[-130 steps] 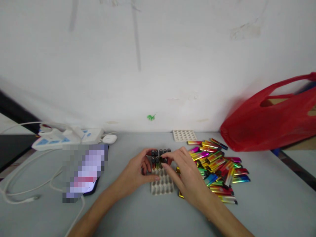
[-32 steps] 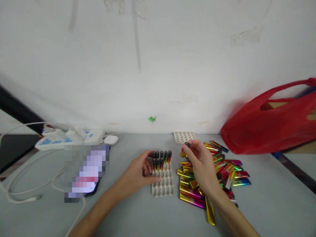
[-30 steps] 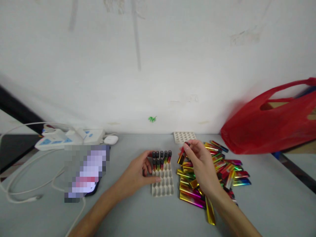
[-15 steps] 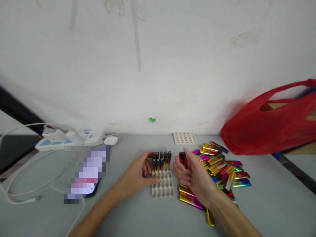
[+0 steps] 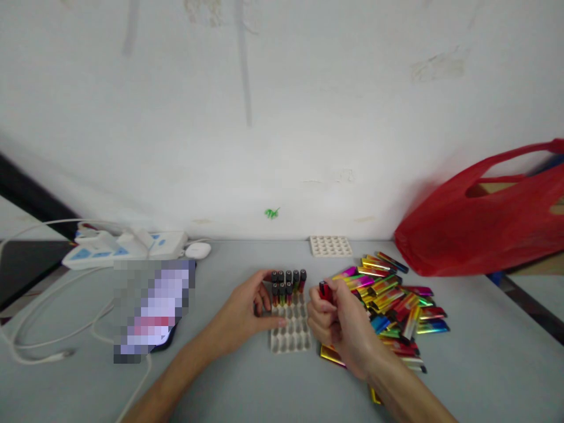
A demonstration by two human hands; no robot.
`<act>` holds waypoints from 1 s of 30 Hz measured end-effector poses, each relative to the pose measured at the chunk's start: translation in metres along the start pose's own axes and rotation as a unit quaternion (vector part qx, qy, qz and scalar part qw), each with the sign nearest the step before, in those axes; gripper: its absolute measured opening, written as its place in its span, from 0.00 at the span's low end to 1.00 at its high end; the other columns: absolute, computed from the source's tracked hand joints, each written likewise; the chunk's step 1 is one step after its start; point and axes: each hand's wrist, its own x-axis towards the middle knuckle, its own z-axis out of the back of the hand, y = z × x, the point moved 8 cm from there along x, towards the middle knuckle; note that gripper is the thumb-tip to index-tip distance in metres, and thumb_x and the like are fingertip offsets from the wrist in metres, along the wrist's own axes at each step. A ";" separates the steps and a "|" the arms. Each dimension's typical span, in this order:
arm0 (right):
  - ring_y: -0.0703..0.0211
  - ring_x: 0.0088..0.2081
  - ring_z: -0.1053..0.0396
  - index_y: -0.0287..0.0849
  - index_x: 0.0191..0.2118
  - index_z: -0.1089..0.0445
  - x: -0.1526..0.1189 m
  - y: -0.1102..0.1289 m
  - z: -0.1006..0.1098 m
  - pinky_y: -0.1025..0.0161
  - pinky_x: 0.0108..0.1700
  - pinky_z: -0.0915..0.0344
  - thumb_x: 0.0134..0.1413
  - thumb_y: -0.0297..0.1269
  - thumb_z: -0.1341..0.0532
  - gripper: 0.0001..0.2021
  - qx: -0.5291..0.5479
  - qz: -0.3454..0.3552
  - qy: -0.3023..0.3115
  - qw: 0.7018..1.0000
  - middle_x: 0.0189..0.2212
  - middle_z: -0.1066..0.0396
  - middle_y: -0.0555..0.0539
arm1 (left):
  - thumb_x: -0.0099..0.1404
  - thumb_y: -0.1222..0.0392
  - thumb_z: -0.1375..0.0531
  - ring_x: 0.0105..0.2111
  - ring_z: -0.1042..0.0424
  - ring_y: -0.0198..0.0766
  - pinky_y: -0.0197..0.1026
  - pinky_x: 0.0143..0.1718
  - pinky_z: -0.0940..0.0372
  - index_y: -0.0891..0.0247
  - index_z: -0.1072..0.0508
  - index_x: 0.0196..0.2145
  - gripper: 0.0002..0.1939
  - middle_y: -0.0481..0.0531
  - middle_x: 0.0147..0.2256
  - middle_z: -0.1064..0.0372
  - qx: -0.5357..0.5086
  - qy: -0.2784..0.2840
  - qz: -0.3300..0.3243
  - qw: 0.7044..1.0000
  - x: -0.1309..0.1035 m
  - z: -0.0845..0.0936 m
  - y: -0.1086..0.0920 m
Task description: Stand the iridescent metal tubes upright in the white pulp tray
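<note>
My right hand is closed around a red lighter, its black top upward, just right of the white tray. Two rows of upright lighters with black tops stand in the tray's far cells; the nearer cells hold nothing. My left hand grips the tray's left side, thumb over the near cells and fingers curled by the far left corner. To the right lies a loose pile of shiny lighters in gold, red, blue and purple, partly hidden by my right hand and forearm.
Another white tray lies near the wall. A red bag stands at the back right. On the left are a power strip, a white charger, a phone with a blurred screen, and loose white cables.
My right hand has turned and moved slightly down and left with the red lighter, its fingers curled tighter. The left hand and the tray have not visibly moved.
</note>
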 end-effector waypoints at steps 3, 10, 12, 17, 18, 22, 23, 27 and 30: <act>0.69 0.19 0.66 0.48 0.23 0.47 0.001 -0.001 0.002 0.65 0.21 0.66 0.59 0.62 0.32 0.30 -0.009 -0.006 -0.010 1.000 0.18 0.61 0.63 | 0.56 0.49 0.19 0.32 0.27 0.42 0.40 0.33 0.33 0.61 0.29 0.64 0.43 0.45 0.34 0.27 -0.002 0.000 0.001 1.000 0.000 0.000 0.001; 0.69 0.22 0.66 0.47 0.26 0.43 0.002 -0.002 0.003 0.66 0.22 0.66 0.56 0.67 0.28 0.32 -0.026 -0.033 -0.019 0.999 0.21 0.57 0.62 | 0.55 0.48 0.19 0.31 0.27 0.42 0.40 0.33 0.32 0.60 0.30 0.63 0.44 0.45 0.34 0.27 -0.004 -0.002 -0.003 1.000 0.001 0.000 0.005; 0.68 0.22 0.62 0.46 0.28 0.40 0.002 0.000 0.003 0.66 0.23 0.63 0.57 0.65 0.28 0.30 -0.028 -0.023 -0.032 0.999 0.22 0.53 0.61 | 0.55 0.49 0.19 0.31 0.27 0.42 0.40 0.33 0.32 0.60 0.29 0.63 0.42 0.45 0.34 0.27 -0.003 -0.001 -0.003 1.000 0.001 0.000 0.005; 0.68 0.23 0.62 0.46 0.27 0.40 0.003 0.005 0.006 0.65 0.23 0.64 0.58 0.67 0.29 0.32 -0.047 0.017 -0.056 0.997 0.22 0.52 0.60 | 0.56 0.50 0.19 0.32 0.27 0.42 0.41 0.34 0.32 0.60 0.29 0.62 0.42 0.45 0.34 0.27 -0.003 0.004 -0.001 1.000 0.001 -0.001 0.004; 0.68 0.22 0.64 0.46 0.26 0.42 0.003 0.004 0.009 0.65 0.23 0.65 0.57 0.69 0.30 0.33 -0.056 0.016 -0.064 0.996 0.22 0.54 0.60 | 0.56 0.49 0.19 0.32 0.27 0.42 0.41 0.34 0.32 0.60 0.29 0.63 0.42 0.45 0.34 0.27 -0.004 0.004 0.000 1.000 0.001 -0.001 0.003; 0.68 0.21 0.66 0.48 0.24 0.46 0.003 -0.002 0.018 0.64 0.22 0.70 0.58 0.69 0.34 0.33 -0.095 -0.002 -0.086 0.992 0.19 0.59 0.62 | 0.56 0.48 0.19 0.32 0.27 0.42 0.40 0.34 0.33 0.60 0.30 0.63 0.43 0.45 0.34 0.27 -0.004 0.004 0.005 1.000 0.000 -0.001 0.003; 0.68 0.20 0.66 0.48 0.23 0.46 0.003 -0.003 0.019 0.64 0.21 0.69 0.59 0.68 0.35 0.32 -0.101 0.000 -0.091 0.991 0.19 0.60 0.62 | 0.56 0.48 0.19 0.32 0.27 0.42 0.40 0.34 0.33 0.60 0.30 0.64 0.43 0.45 0.34 0.27 -0.004 0.004 0.006 1.000 0.000 -0.001 0.003; 0.69 0.20 0.65 0.49 0.22 0.47 0.003 -0.002 0.021 0.64 0.22 0.67 0.59 0.62 0.37 0.28 -0.116 0.013 -0.115 0.987 0.18 0.60 0.61 | 0.56 0.48 0.19 0.32 0.27 0.42 0.40 0.33 0.33 0.60 0.30 0.64 0.44 0.45 0.34 0.27 -0.005 0.005 0.007 1.000 0.000 -0.001 0.004; 0.68 0.20 0.65 0.49 0.21 0.47 0.003 0.001 0.022 0.64 0.22 0.68 0.59 0.60 0.38 0.27 -0.125 0.027 -0.121 0.984 0.18 0.60 0.61 | 0.56 0.49 0.19 0.32 0.28 0.42 0.40 0.34 0.33 0.60 0.30 0.65 0.44 0.45 0.34 0.28 -0.007 0.008 0.006 1.000 0.001 -0.001 0.005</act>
